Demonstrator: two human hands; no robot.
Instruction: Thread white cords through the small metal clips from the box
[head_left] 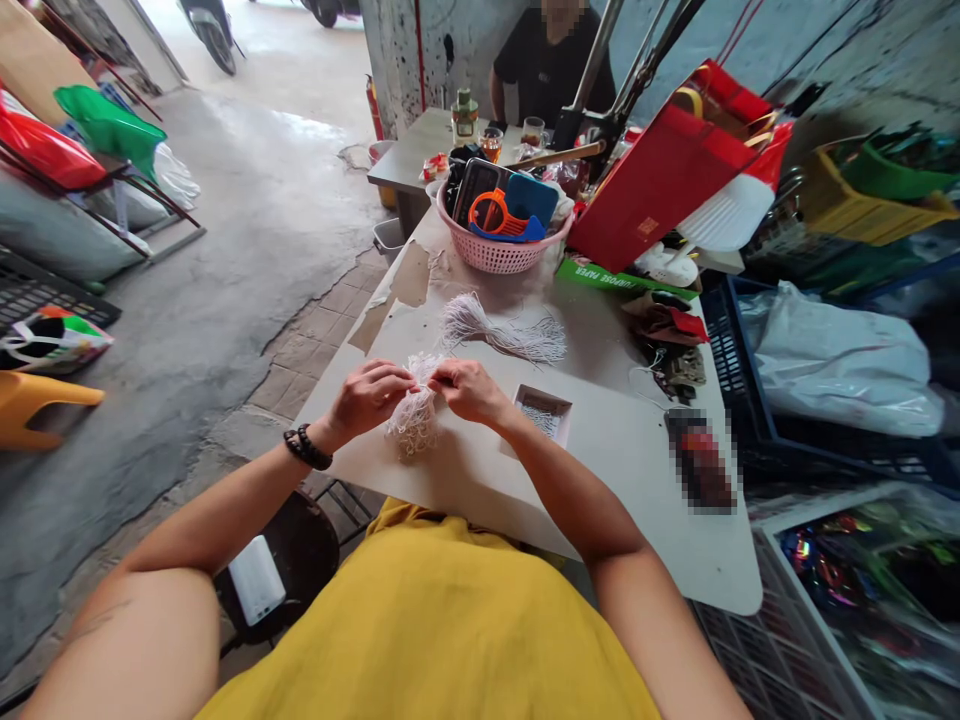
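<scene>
A bunch of thin white cords with curly ends rests near the table's left front edge. My left hand, with a dark beaded bracelet on its wrist, pinches at the upper part of this bunch. From the other side my right hand has its fingers closed on the same cords; the exact strand in them is too small to see. Just beyond my hands lies a second bundle of white cords, gathered near its left end. To the right of my right hand, a small open box contains small pale pieces.
A pink basket full of tools and a red paper bag stand at the back of the table. A blue crate adjoins its right side. A phone lies on a stool. Another person sits beyond.
</scene>
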